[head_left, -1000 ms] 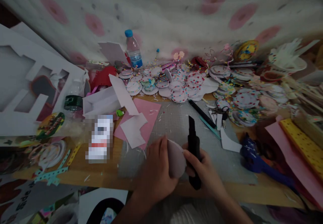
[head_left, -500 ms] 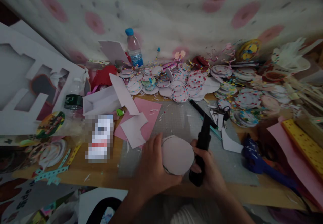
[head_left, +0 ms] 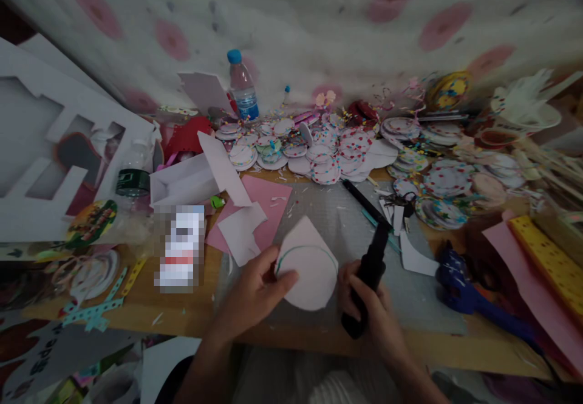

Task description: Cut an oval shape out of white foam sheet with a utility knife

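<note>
My left hand point(head_left: 255, 294) pinches the left edge of a white paper piece point(head_left: 312, 270), thumb on top. The piece is round at the bottom, comes to a blunt point at the top, and carries a curved green line. Just right of the paper, my right hand point(head_left: 371, 301) is wrapped round the handle of a black tool point(head_left: 371, 264), whose narrow end points up and away. A small gap separates that hand from the paper. Both hands are over a grey cutting mat point(head_left: 314, 203).
Decorated white discs point(head_left: 323, 155) are heaped along the back. A bottle point(head_left: 243, 88) stands behind them. White scraps lie on pink paper point(head_left: 268, 203) at the left, beside a blurred phone point(head_left: 182, 246). A blue tool point(head_left: 460, 282) and keys point(head_left: 405, 200) are at the right.
The paper has turned, now showing its pointed top and green line. My left hand has shifted left to its edge. My right hand has come away from the paper, still holding the black tool.
</note>
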`<state>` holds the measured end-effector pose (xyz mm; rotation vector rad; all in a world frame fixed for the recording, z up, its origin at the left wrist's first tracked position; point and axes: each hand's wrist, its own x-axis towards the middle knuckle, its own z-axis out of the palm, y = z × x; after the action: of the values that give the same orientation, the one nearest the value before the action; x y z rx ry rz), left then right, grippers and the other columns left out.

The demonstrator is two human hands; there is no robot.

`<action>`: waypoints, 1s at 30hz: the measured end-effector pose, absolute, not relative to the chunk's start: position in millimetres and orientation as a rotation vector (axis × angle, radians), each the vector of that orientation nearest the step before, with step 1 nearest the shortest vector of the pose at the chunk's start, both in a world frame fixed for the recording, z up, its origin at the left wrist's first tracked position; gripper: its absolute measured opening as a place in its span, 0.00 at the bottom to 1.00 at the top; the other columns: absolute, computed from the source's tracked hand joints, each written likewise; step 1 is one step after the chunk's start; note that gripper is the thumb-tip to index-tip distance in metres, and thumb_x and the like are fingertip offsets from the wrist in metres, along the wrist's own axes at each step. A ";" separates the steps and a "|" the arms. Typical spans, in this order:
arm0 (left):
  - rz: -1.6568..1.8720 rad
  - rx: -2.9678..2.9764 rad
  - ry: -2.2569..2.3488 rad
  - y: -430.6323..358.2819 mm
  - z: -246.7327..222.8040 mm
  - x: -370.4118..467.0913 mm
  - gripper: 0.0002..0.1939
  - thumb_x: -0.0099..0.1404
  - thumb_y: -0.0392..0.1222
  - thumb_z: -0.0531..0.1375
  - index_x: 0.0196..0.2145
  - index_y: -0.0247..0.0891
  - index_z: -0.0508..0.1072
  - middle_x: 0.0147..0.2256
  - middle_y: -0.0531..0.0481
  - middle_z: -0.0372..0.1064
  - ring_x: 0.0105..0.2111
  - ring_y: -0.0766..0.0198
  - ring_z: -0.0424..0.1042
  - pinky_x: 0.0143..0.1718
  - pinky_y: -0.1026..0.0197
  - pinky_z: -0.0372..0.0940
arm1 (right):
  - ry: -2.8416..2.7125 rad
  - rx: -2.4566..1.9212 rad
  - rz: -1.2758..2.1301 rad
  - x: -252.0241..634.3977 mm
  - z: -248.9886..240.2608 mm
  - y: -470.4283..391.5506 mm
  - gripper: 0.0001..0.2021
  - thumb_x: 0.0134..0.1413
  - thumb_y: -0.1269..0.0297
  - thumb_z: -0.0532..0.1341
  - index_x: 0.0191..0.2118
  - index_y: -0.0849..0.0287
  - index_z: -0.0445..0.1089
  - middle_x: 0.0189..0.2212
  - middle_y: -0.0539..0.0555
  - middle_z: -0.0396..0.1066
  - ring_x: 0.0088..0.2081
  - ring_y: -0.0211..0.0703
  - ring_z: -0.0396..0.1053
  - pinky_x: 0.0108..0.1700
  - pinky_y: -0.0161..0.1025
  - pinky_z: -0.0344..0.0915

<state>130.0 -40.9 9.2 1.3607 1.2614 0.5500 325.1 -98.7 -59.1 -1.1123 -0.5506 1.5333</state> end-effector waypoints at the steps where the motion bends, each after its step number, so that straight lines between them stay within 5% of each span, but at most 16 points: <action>1: 0.397 1.495 1.235 -36.4 15.0 124.1 0.09 0.63 0.46 0.59 0.37 0.38 0.72 0.31 0.53 0.70 0.33 0.64 0.68 0.34 0.65 0.61 | -0.586 -1.129 1.507 329.6 -58.1 -96.5 0.12 0.56 0.53 0.62 0.37 0.57 0.65 0.16 0.40 0.53 0.16 0.29 0.46 0.19 0.30 0.45; 5: 0.074 1.725 1.116 -24.6 27.0 116.3 0.06 0.59 0.42 0.63 0.34 0.40 0.75 0.27 0.57 0.69 0.29 0.67 0.65 0.30 0.66 0.56 | -0.751 -1.286 1.491 336.3 -48.9 -84.0 0.17 0.49 0.53 0.68 0.40 0.59 0.69 0.21 0.44 0.61 0.18 0.29 0.50 0.19 0.30 0.47; 8: 0.304 1.583 1.186 -23.9 18.1 123.9 0.08 0.59 0.43 0.63 0.36 0.39 0.75 0.30 0.55 0.70 0.31 0.67 0.66 0.32 0.67 0.58 | -0.624 -1.289 1.473 329.3 -44.1 -77.0 0.15 0.46 0.55 0.70 0.33 0.60 0.68 0.27 0.48 0.66 0.18 0.26 0.49 0.17 0.30 0.45; 11: 0.441 1.459 1.245 -27.7 0.9 130.0 0.11 0.61 0.47 0.61 0.35 0.36 0.73 0.29 0.54 0.68 0.30 0.67 0.65 0.30 0.67 0.57 | -0.469 -1.228 1.402 324.5 -45.0 -73.8 0.15 0.46 0.55 0.70 0.33 0.58 0.67 0.23 0.45 0.63 0.16 0.26 0.47 0.17 0.29 0.46; 16: 0.484 1.666 1.406 -29.5 -1.9 123.2 0.14 0.66 0.48 0.55 0.27 0.36 0.66 0.24 0.56 0.59 0.26 0.68 0.60 0.26 0.67 0.53 | -0.601 -1.359 1.338 336.1 -46.9 -74.3 0.14 0.54 0.52 0.64 0.37 0.55 0.64 0.18 0.41 0.57 0.17 0.29 0.50 0.19 0.29 0.49; 23: 0.335 2.298 1.411 -25.3 34.5 111.7 0.13 0.69 0.42 0.54 0.27 0.38 0.68 0.27 0.54 0.65 0.29 0.66 0.66 0.32 0.63 0.54 | -1.038 -1.588 1.413 351.7 -26.9 -93.4 0.17 0.64 0.48 0.51 0.47 0.55 0.63 0.22 0.44 0.59 0.20 0.34 0.57 0.22 0.32 0.57; 30: 0.229 2.036 1.441 -21.3 18.0 124.8 0.09 0.69 0.41 0.52 0.32 0.38 0.68 0.29 0.52 0.69 0.31 0.63 0.70 0.32 0.64 0.58 | -1.624 -1.653 1.220 349.4 -9.7 -107.5 0.21 0.66 0.55 0.47 0.59 0.58 0.60 0.30 0.53 0.72 0.32 0.43 0.72 0.34 0.36 0.69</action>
<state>124.8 -21.3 18.0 2.0361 1.4406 0.2286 349.4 -107.5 -9.7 -1.6535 -1.6242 1.2196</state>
